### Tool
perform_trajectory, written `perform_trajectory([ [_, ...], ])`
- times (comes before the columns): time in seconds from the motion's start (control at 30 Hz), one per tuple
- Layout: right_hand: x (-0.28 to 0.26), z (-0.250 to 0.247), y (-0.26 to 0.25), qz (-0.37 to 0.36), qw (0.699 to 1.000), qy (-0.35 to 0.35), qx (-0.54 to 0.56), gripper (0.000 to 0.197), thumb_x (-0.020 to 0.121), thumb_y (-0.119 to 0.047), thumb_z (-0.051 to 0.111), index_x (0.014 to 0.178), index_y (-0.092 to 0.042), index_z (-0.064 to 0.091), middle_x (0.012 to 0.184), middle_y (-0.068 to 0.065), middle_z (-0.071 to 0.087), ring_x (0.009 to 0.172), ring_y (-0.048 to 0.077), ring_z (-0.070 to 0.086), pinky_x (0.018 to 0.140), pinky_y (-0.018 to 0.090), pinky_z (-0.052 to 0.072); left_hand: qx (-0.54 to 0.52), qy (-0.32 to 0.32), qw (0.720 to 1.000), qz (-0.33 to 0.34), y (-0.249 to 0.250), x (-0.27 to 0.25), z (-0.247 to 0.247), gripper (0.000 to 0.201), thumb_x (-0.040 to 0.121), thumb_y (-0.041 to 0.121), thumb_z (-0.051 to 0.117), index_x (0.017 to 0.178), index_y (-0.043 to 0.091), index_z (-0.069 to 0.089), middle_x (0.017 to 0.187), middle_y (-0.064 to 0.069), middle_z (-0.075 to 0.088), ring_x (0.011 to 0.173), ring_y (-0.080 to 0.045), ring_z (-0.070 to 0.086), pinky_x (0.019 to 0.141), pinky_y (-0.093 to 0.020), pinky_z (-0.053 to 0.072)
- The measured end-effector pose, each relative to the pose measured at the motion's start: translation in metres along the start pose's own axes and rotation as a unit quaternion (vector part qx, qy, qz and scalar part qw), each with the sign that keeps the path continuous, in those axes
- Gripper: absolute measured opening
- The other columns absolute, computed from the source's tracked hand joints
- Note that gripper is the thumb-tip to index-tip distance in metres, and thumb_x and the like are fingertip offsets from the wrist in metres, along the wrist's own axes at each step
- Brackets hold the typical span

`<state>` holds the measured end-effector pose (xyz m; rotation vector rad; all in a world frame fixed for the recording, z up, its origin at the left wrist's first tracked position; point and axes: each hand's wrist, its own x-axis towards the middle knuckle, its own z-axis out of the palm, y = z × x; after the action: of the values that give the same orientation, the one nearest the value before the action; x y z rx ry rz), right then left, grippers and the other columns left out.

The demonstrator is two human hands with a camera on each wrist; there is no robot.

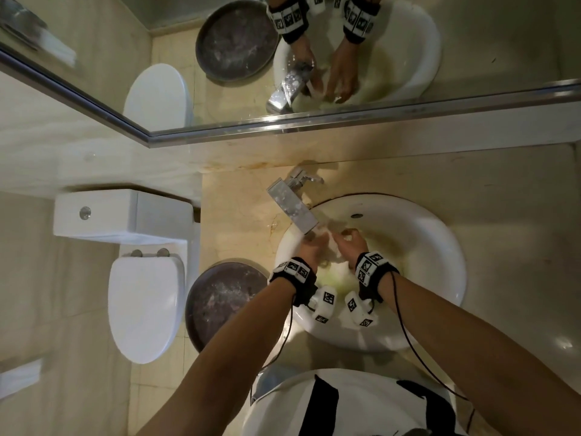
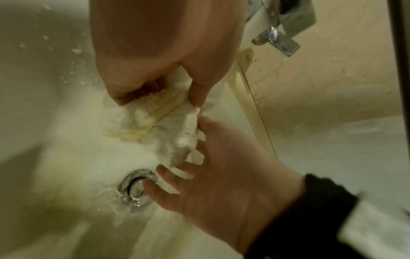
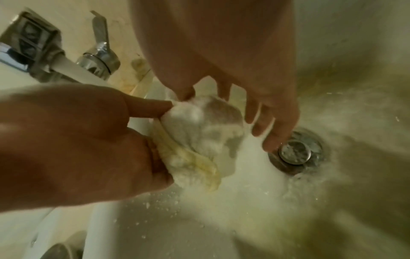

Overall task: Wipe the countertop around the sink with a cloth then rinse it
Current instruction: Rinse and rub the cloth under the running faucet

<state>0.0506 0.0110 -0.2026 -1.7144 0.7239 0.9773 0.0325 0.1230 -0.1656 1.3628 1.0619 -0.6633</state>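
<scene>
Both hands work inside the white sink (image 1: 440, 247), which is set into the beige marble countertop (image 1: 239, 215), beneath the chrome faucet (image 1: 292, 206). A stream of water (image 3: 73, 67) leaves the spout and falls onto the cloth (image 2: 155, 122), a white, wet, bunched piece with a pale yellow band, held above the basin just beside the metal drain (image 3: 295, 153). The left hand (image 2: 159, 57) grips one end of the cloth, its thumb and curled fingers closed around the fabric; in the right wrist view the same hand shows at lower left with the wad pressed into its palm. The right hand (image 2: 221, 168) has its fingers spread and nearly straight, the fingertips (image 3: 261, 122) touching the far side of the cloth without closing around it, one tip just beside the drain. Water droplets fleck the basin wall. To the left of the sink a dark round tray (image 1: 220, 303) rests on the countertop edge, and beyond it stands a white toilet (image 1: 144, 306) with its lid down; a mirror (image 1: 314, 58) above the counter reflects the hands, faucet and tray
</scene>
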Motion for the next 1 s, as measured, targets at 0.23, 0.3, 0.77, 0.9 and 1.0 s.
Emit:
perform_trajectory([
  [0.23,-0.005,-0.013,0.001,0.189,0.962,-0.079,0.178,0.051,0.093,-0.067,0.046,0.112,-0.02,0.052,0.113,0.015,0.057,0.099,0.033,0.063,0.083,0.047,0.058,0.016,-0.015,1.0,-0.015,-0.013,-0.008,-0.004,0.022,0.092,0.021,0.064,0.114,0.016,0.066,0.105,0.003,0.067,0.104,-0.019,0.055,0.091,-0.035,0.041],
  [0.3,-0.003,-0.013,-0.002,0.171,0.958,-0.092,0.211,0.046,0.092,-0.058,0.059,0.115,-0.018,0.054,0.109,0.02,0.058,0.102,0.036,0.063,0.082,0.048,0.059,0.013,-0.045,0.997,-0.063,-0.014,-0.006,-0.006,0.033,0.095,0.03,0.06,0.126,0.018,0.061,0.119,0.002,0.061,0.118,-0.024,0.049,0.105,-0.045,0.033],
  [0.77,0.012,-0.007,0.039,0.017,0.995,0.075,-0.063,0.07,0.08,-0.074,0.054,0.13,-0.027,0.043,0.118,0.005,0.059,0.095,0.028,0.064,0.081,0.042,0.058,0.033,-0.034,0.998,-0.029,-0.023,0.024,0.006,0.031,0.094,-0.003,0.056,0.123,0.005,0.057,0.093,0.005,0.056,0.078,0.0,0.054,0.057,-0.008,0.046],
  [0.9,0.015,-0.005,0.057,-0.071,0.976,0.049,-0.2,0.078,0.085,-0.052,0.067,0.149,-0.028,0.028,0.135,0.013,0.045,0.114,0.033,0.056,0.096,0.043,0.051,0.184,0.014,0.981,0.059,-0.025,0.027,0.017,0.036,0.087,-0.01,0.05,0.114,0.008,0.065,0.114,-0.014,0.065,0.106,-0.033,0.062,0.082,-0.036,0.052],
  [1.0,0.03,-0.013,0.064,-0.122,0.938,0.03,-0.323,0.076,0.092,-0.05,0.061,0.154,-0.03,0.022,0.143,0.017,0.039,0.119,0.037,0.054,0.096,0.045,0.05,0.326,-0.032,0.933,0.147,-0.021,0.022,0.016,0.04,0.087,-0.011,0.046,0.125,-0.003,0.055,0.127,-0.02,0.057,0.119,-0.036,0.055,0.099,-0.039,0.047],
])
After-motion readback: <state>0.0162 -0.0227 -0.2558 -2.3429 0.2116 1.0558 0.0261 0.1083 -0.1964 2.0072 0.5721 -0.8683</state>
